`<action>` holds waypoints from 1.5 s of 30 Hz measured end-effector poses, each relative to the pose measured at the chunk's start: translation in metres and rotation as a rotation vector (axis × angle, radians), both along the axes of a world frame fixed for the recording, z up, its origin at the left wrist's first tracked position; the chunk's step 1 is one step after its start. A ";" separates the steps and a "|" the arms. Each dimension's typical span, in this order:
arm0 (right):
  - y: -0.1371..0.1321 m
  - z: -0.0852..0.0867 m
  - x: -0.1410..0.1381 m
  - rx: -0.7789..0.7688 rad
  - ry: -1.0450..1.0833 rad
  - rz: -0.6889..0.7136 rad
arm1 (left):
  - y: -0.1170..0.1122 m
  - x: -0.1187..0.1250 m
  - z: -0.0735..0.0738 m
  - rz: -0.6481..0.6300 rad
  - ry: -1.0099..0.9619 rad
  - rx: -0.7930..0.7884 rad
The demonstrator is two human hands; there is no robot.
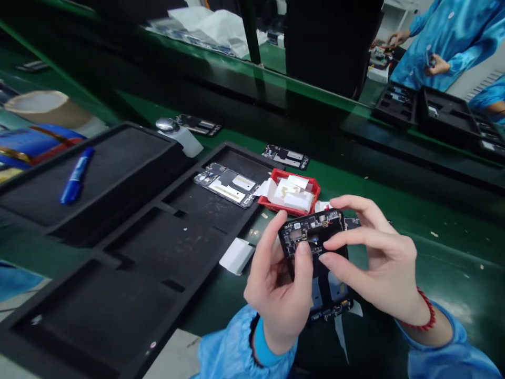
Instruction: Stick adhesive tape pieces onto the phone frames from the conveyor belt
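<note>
An opened smartphone (pixel 321 260), with its circuit boards and dark inner frame showing, is tilted in front of me. My left hand (pixel 282 289) grips it along its left side, the thumb lying over the upper board. Over the middle of the phone, thumb and one finger of my right hand (pixel 371 252) come together in a pinch. Whatever may be between those tips is too small to make out. Another right finger reaches to the phone's top right edge. Thin strips of film (pixel 340 337) hang below its lower end.
A red bin (pixel 317 192) with white pieces sits beyond my hands. Leftward, a compartmented black tray (pixel 138 284) carries another phone assembly (pixel 226 184). More assemblies (pixel 286 156) lie behind. A blue marker (pixel 77 176) rests on a black foam block (pixel 118 158). A co-worker (pixel 453 47) stands across the bench.
</note>
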State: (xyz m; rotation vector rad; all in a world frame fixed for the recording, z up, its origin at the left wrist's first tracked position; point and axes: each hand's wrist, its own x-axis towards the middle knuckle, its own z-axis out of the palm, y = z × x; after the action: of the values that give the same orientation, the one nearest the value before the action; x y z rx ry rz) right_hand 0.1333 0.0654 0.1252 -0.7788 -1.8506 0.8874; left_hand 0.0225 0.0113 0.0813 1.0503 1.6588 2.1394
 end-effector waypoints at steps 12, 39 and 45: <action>-0.005 -0.005 -0.009 -0.052 0.063 -0.071 | -0.004 0.008 0.007 0.038 0.017 0.039; -0.013 -0.005 -0.022 -0.073 0.175 -0.189 | 0.003 0.011 0.016 0.180 0.075 0.032; -0.015 -0.008 -0.015 -0.082 0.170 -0.138 | 0.003 0.009 0.014 0.177 0.100 -0.009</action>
State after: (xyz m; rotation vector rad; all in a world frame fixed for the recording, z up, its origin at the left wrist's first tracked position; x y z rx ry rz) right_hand 0.1178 0.0499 0.1176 -0.8445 -1.6009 0.9158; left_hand 0.0319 0.0141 0.0954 1.0599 1.8703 2.2174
